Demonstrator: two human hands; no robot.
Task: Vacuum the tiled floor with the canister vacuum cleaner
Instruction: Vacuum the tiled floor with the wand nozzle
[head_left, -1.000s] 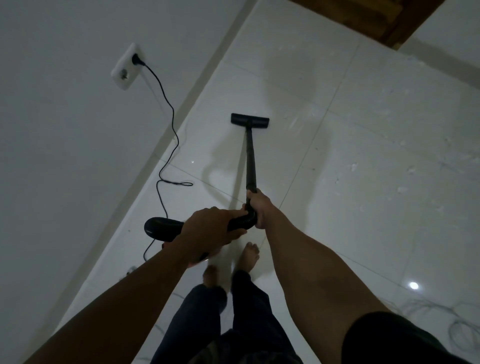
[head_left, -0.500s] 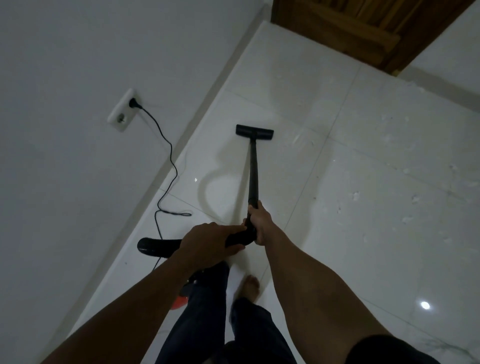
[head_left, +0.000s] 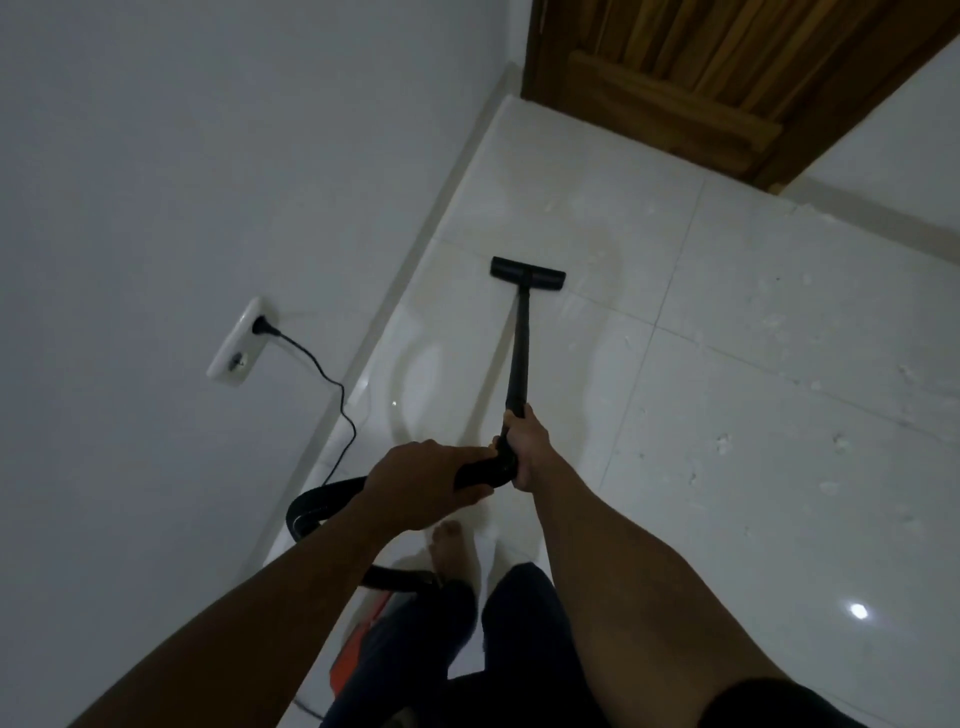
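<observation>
Mid-job: floor head (head_left: 528, 275) sits flat on the tiled floor (head_left: 779, 467) near the left wall, a short way before the wooden door (head_left: 701, 78), with right hand (head_left: 525, 446) clenched on the wand (head_left: 519, 358) and left hand (head_left: 423, 483) wrapped round the bent handle where the hose (head_left: 322, 501) joins. The strip by the wall looks mostly clean, but white specks are scattered across the tiles to the right, so I'd judge most of that side is left. Canister is only an orange sliver (head_left: 358, 644) by the person's legs; cord (head_left: 332, 384) plugged into the wall socket (head_left: 236, 345).

Dim, wide-angle warp, lamp glare on tiles (head_left: 727, 364)
</observation>
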